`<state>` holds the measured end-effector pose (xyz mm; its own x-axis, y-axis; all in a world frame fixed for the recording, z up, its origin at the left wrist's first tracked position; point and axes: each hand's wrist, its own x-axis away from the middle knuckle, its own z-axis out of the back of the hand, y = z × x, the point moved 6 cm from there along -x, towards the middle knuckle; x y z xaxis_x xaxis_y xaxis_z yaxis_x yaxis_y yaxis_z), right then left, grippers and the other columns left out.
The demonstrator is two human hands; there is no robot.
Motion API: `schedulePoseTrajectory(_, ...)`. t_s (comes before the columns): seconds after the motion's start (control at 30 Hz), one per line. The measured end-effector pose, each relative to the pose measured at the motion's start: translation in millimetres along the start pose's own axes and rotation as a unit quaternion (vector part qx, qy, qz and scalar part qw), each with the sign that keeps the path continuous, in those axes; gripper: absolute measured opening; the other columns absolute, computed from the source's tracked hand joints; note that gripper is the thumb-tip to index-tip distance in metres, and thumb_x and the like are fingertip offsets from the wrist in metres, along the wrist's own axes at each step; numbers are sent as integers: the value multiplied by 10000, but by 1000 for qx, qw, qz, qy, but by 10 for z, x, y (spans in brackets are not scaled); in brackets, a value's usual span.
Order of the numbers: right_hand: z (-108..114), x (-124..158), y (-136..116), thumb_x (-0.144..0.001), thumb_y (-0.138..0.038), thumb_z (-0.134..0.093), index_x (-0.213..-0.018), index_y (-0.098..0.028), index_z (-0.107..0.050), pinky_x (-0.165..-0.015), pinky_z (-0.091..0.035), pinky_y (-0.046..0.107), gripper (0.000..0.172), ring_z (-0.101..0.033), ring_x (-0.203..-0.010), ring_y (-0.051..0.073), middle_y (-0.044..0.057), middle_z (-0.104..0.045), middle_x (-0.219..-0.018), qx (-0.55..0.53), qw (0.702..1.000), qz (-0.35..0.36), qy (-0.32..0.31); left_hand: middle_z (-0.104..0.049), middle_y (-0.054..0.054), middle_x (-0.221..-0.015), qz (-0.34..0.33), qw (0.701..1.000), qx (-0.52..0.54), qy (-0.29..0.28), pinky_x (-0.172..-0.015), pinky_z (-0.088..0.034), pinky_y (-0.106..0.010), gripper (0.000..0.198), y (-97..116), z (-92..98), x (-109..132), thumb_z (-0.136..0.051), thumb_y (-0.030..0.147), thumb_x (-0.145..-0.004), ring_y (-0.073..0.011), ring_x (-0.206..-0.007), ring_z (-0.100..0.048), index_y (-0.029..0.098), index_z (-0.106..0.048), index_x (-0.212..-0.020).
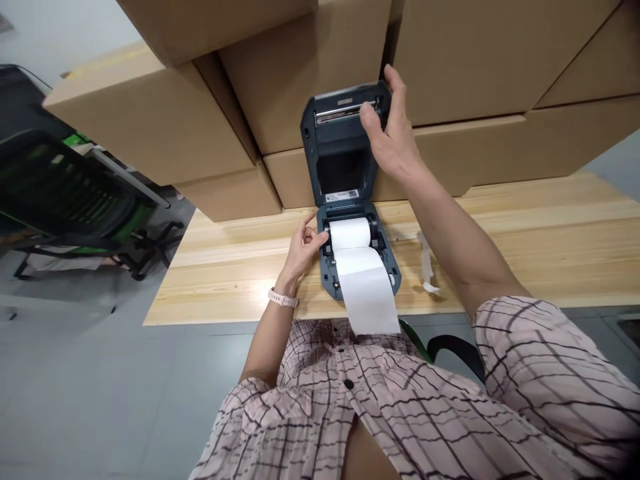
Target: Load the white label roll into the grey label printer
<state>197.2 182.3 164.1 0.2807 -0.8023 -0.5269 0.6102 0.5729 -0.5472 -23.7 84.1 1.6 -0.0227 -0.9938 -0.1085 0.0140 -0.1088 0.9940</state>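
Observation:
A dark grey label printer (328, 283) stands on the wooden table with its lid (313, 150) raised. Inside its base sits a white label roll (350, 233); a strip of labels (373, 300) runs from it over the printer's front and past the table edge. My right hand (395, 137) grips the lid's upper right corner, thumb on the inner face and fingers behind the rim. At the base's left side is my left hand (303, 250), thumb and fingertips touching the housing beside the roll, fingers partly curled.
Cardboard boxes (320, 87) are stacked along the back of the wooden table (225, 267). A crumpled white paper strip (427, 263) lies right of the printer. At the left, beyond the table, stands a black office chair (55, 193).

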Motion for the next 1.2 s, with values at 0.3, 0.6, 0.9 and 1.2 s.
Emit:
schedulePoseTrajectory(0.3,241,545,-332,-1076,-626,-439,-1647,-338,-377,-1239,-408,566,642,-447,-1547,331,78,-563,-1624,50,988,49,138,-541,50,-690,76,991,-56,-94,-624,-347,-289,1028,-19,-64,86,-866,454,-803,-157,-640,-485,144,-396,-1663)
schedulePoseTrajectory(0.6,-767,990,-110,-890,-584,-729,-1600,-203,-504,-1052,-518,603,836,-701,-1224,447,211,-717,-1452,136,905,39,-401,-499,100,-562,58,979,-171,-96,-544,-262,-260,938,153,-118,60,-635,218,-748,-123,-515,-399,103,-431,-1656)
schedulePoseTrajectory(0.9,-512,863,-163,-765,-518,-833,-1682,-211,-374,-1038,-591,515,1070,-719,-1221,371,145,-720,-1441,-40,913,57,-401,-499,105,-557,45,987,-125,-90,-559,-319,-250,897,121,-107,53,-651,182,-745,-112,-504,-379,121,-490,-1626)
schedulePoseTrajectory(1.2,595,907,468,-722,-529,-891,-1686,-257,-399,-957,-625,502,1116,-749,-1135,371,134,-739,-1349,-26,979,-24,-201,-492,96,-555,33,990,-114,-80,-517,-282,-231,897,109,-111,70,-634,180,-736,-111,-497,-366,136,-514,-1624)
